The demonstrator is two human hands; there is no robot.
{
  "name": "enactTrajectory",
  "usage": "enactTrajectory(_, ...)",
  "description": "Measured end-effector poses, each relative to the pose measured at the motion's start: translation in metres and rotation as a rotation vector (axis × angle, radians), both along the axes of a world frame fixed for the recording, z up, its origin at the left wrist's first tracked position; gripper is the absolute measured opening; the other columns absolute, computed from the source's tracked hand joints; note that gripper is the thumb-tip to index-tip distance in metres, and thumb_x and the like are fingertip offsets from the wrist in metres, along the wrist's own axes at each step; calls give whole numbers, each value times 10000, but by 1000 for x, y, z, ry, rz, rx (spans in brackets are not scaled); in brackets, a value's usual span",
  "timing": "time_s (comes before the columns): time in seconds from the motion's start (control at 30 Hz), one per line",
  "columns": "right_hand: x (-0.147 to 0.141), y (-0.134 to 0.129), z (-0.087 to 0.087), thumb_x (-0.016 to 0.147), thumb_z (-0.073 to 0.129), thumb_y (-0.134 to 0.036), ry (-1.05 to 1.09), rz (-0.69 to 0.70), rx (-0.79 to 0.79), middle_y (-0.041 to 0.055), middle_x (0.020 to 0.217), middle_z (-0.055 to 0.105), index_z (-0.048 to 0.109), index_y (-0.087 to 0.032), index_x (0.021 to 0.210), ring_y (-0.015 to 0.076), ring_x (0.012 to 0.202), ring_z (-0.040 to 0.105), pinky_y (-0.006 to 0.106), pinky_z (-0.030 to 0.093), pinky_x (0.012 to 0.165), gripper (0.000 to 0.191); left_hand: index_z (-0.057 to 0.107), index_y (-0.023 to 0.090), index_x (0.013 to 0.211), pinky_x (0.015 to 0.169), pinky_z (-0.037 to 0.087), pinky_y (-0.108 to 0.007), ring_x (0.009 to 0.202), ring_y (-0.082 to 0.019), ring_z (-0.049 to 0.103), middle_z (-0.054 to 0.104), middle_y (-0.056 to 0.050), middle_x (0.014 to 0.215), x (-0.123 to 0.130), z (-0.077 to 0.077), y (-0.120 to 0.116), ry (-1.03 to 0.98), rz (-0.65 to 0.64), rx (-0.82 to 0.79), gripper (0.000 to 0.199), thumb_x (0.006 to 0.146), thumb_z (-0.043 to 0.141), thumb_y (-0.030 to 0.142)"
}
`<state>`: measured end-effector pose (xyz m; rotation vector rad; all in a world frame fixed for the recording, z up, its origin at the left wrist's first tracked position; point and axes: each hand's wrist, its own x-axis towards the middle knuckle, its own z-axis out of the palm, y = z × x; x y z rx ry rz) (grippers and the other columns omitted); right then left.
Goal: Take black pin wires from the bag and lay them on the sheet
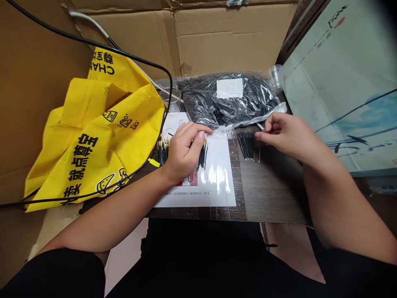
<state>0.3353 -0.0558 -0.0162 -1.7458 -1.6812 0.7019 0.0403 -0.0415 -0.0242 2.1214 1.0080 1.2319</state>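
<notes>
My left hand (186, 151) is bent over a row of short black wires with yellowish ends (161, 154) on a white printed sheet (217, 194). Its thumb and forefinger are close together, and whatever they may hold is hidden. To the right, my right hand (287, 132) pinches the top of one thin black wire (259, 151), which hangs down from thumb and fingertip. Just left of that wire, a second row of short black wires (245, 146) lies side by side on the dark table (273, 186).
A clear plastic bag of black wires (201, 99) lies behind my hands. Clear plastic cups (274, 78) stand at the back. A yellow bag (93, 136) and a black cable (124, 54) crowd the left; cardboard (232, 45) closes the rear, and a pale printed box (335, 103) stands right.
</notes>
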Motion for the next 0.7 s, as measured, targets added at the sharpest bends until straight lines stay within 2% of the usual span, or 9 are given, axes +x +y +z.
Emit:
enactTrajectory(0.1,3,2,-2,737,739,-340,-251,-9,-50,-32,593,555,483,-224,701,120,544,461,304,348,552,283,679,208,985,847,478,-353,898,-153,623,692,-37,919,0,0,0,0,0,-2,260,1003,428,270)
enactTrajectory(0.2,1,4,-3,734,726,-347,-368,-25,-56,-30,595,550,490,-226,690,122,549,438,317,346,573,269,682,207,979,836,474,-349,887,-149,620,694,-37,908,-1,0,-1,-3,1,6,261,1003,429,268)
enactTrajectory(0.37,-5,5,-5,728,722,-352,-404,-38,-27,-28,619,591,515,-228,704,131,577,502,315,375,611,242,691,209,985,799,466,-339,829,-138,608,684,-35,854,-2,1,-2,-15,14,2,269,1003,434,285)
enactTrajectory(0.57,-12,2,-3,843,612,-438,-297,-48,-51,12,692,683,552,-230,740,176,672,619,336,427,670,239,692,216,988,743,464,-329,773,-129,594,672,-34,841,-3,-1,-3,-47,12,-23,286,1006,424,317)
enactTrajectory(0.7,-21,-3,1,863,598,-404,-422,-109,124,32,701,673,585,-224,760,189,653,597,348,412,653,207,694,213,986,731,471,-322,750,-128,596,669,-34,808,-4,-2,-3,-43,7,-22,287,1001,430,323)
